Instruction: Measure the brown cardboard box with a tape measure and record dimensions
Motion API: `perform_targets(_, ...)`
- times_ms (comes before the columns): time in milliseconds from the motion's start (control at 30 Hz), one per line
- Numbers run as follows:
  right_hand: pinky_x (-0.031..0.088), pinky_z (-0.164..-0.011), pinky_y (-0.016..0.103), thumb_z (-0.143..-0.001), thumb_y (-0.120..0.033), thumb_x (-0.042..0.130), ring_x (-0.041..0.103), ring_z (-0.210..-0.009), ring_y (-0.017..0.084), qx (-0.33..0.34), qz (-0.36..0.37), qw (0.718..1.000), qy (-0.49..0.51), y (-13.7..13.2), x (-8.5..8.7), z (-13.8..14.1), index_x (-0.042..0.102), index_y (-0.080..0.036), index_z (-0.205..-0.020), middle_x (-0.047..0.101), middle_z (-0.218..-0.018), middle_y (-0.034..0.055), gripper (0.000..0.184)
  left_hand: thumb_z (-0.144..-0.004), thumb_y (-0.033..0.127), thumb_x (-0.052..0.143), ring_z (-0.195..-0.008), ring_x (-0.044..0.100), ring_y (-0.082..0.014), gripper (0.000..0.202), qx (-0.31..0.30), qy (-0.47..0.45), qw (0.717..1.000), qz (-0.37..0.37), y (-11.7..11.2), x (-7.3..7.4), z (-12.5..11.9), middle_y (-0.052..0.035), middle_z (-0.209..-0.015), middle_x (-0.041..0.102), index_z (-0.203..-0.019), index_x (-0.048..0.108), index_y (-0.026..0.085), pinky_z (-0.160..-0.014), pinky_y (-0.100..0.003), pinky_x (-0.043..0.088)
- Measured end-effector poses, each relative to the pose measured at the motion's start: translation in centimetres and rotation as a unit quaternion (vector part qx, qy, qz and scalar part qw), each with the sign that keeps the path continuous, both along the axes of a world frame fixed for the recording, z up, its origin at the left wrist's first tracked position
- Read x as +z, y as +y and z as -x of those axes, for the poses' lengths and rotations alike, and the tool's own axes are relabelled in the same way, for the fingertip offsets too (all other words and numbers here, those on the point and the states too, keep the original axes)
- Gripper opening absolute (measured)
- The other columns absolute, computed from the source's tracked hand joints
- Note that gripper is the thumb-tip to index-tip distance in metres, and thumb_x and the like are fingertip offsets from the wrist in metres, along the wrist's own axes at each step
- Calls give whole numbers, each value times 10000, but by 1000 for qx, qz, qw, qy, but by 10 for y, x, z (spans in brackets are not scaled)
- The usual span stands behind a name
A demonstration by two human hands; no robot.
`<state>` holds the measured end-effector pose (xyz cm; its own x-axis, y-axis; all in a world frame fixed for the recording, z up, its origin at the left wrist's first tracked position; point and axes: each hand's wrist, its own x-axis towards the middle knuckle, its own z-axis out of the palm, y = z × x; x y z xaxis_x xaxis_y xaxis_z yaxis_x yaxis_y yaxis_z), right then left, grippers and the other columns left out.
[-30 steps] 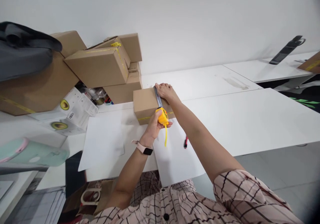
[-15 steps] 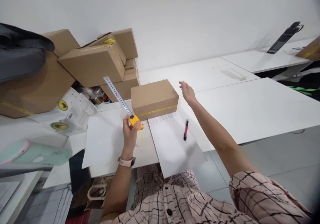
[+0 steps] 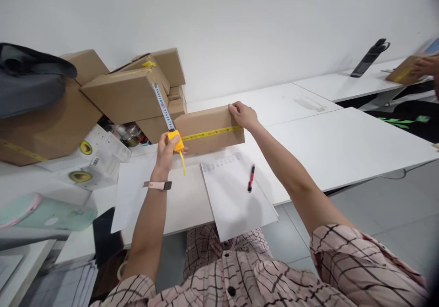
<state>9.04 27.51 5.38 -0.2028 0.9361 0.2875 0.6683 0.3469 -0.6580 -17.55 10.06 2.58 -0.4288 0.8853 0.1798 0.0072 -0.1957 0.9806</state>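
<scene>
My left hand [image 3: 165, 153] is closed around a yellow tape measure [image 3: 175, 141], its printed blade [image 3: 162, 105] sticking out up and to the left and a yellow strap hanging below. A brown cardboard box [image 3: 209, 126] stands on the white table, its face with a yellow tape strip turned toward me. At the box's upper right corner, my right hand [image 3: 244, 115] grips the edge with bent fingers. My left hand is by the box's left end; whether it touches the box I cannot tell. In front lie a sheet of paper [image 3: 236, 206] with writing and a red-and-black pen [image 3: 251, 179].
Stacked cardboard boxes [image 3: 126, 94] and white boxes with avocado pictures [image 3: 99, 160] crowd the left. Another blank sheet [image 3: 130, 192] lies left of my arm. A dark bottle [image 3: 369, 59] stands far right, near another person's hand [image 3: 427, 64] on a box.
My right hand has moved left and taken hold of the box, which has tipped so its taped face shows more. My left hand has moved slightly left and up with the tape measure.
</scene>
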Motion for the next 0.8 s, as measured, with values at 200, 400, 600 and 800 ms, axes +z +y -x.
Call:
perform_targets(200, 456, -859, 415, -1009, -658, 306, 659, -1002, 316, -54, -28, 989, -132, 5, 7, 7, 719, -147, -1038, 728, -1035, 188, 657, -694, 486, 809, -621, 716, -157, 502, -5, -12, 1000, -2, -7, 6, -3, -36, -982, 661, -1033, 589, 189, -520, -260, 594)
perform_targets(400, 417, -918, 474, -1049, -569, 186, 559, -1148, 358, -64, -80, 982, -161, 14, -17, 18, 709, -114, -1073, 678, -1139, 232, 694, -694, 515, 802, -679, 731, -189, 508, 11, -37, 999, -7, -11, 4, -10, -59, -976, 679, -1025, 600, 186, -548, -280, 606)
perform_targets(600, 368, -986, 455, -1059, -340, 199, 573, -1021, 303, 74, -167, 971, -155, 14, -26, 27, 676, -163, -1065, 709, -1055, 166, 508, -690, 436, 844, -612, 681, -133, 543, -43, -5, 997, -60, -42, -4, -77, -16, -962, 663, -1100, 557, 224, -508, -245, 580)
perform_targets(800, 383, -929, 434, -1023, -243, 248, 579, -1000, 306, 102, -164, 976, -101, 15, -28, 24, 599, -216, -1302, 721, -1063, 121, 449, -736, 472, 809, -687, 688, -138, 532, -172, -65, 982, 51, -70, -52, -160, -37, -1063, 640, -1122, 533, 231, -542, -265, 602)
